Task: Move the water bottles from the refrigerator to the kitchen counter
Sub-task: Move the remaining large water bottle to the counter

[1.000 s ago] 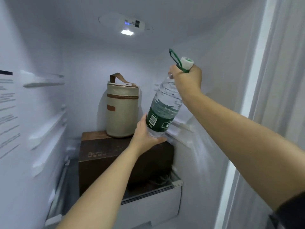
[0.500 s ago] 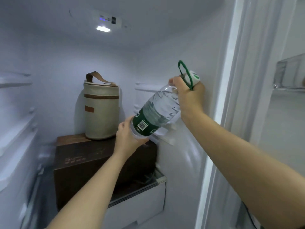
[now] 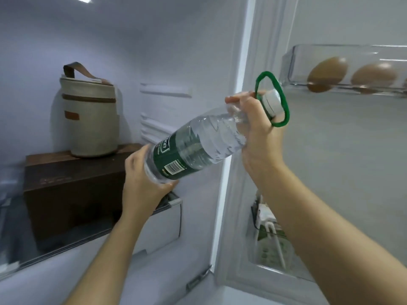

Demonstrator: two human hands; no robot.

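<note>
With the left hand (image 3: 145, 181) cupping the base and the right hand (image 3: 256, 126) clenched on the neck, the tilted bottle (image 3: 198, 146) could clip the fridge door (image 3: 330, 172), seemingly just beside it.

This is a home kitchen, seen from inside an open white household refrigerator (image 3: 176, 51). Left of the fingers (image 3: 236, 99), a beige cylindrical zip lunch bag with a brown strap (image 3: 89, 116) stands on a dark brown box (image 3: 72, 186). Right of them, brown eggs (image 3: 327, 73) lie in a clear plastic door tray (image 3: 293, 62); below, a green-and-white carton (image 3: 272, 247) sits in the door pocket.
</note>
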